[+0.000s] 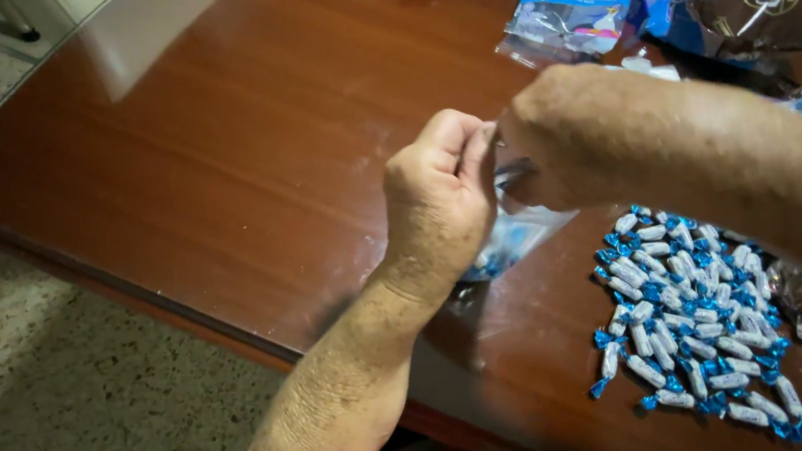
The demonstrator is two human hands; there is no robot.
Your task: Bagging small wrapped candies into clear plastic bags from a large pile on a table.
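I am pinching the top of a small clear bag (513,233) with both hands, left hand (439,201) and right hand (562,137) pressed close together above the wooden surface (231,144), just left of the wrapped candy pile (693,313). The film looks light, limp and slippery; I am judging its upper edge the surest hold.

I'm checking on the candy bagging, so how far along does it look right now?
Done: hard to judge; no finished bags show. In hand: the left hand and right hand pinch the top of a small clear bag holding a few blue-and-white candies. Left: a large pile of wrapped candies lies loose on the wooden table.
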